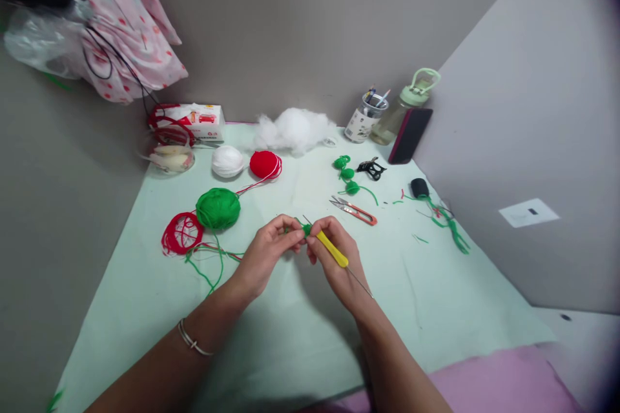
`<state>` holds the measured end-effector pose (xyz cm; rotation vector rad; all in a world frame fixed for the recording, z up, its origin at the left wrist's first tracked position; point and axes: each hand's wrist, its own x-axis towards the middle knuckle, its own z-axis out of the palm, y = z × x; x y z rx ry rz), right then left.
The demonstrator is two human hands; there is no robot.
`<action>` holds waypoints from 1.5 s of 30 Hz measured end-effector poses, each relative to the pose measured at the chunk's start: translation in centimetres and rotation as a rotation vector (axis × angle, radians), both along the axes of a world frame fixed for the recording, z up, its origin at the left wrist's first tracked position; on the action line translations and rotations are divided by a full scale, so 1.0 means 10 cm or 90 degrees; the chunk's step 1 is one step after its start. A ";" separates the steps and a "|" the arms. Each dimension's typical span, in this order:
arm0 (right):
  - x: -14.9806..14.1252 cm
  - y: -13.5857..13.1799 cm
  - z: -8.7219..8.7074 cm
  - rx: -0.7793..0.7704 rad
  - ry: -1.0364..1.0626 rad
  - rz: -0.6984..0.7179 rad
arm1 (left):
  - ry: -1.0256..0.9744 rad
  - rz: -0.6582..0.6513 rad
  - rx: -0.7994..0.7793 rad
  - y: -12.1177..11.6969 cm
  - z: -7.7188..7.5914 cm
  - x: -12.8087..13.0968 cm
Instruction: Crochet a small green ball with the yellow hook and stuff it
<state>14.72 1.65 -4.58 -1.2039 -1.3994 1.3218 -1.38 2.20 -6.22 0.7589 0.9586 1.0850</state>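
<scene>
Between my two hands is a small piece of green crochet work (307, 229), partly hidden by fingertips. My left hand (264, 251) pinches it from the left side. In my right hand (339, 264) is a crochet hook with a yellow handle (332, 249); its thin metal tip shows by the green piece, and a metal shaft sticks out of the other end over my wrist. A green yarn ball (217, 208) lies left of my hands, with loose green strands trailing below it. Next to it sits a red and white yarn coil (183, 233).
Behind are a white yarn ball (227, 161), a red yarn ball (265, 164) and fluffy stuffing (296, 130). Orange-handled thread snips (356, 210) lie right of my hands, near small green crocheted balls (347, 173). A phone (411, 135) leans against a bottle (394, 117) beside a pen jar (362, 122).
</scene>
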 end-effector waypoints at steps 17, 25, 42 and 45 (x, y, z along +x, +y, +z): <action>0.00 0.07 0.02 -0.103 0.104 -0.008 | -0.015 -0.057 -0.056 0.01 -0.03 0.01; 0.00 0.05 -0.01 0.002 -0.010 -0.046 | 0.164 -0.013 0.039 -0.04 0.04 0.06; -0.09 -0.02 -0.07 0.084 -0.134 -0.023 | 0.072 -0.114 0.011 -0.02 0.00 0.04; -0.08 -0.03 -0.04 0.087 -0.123 -0.052 | 0.025 -0.102 -0.011 -0.04 0.03 0.09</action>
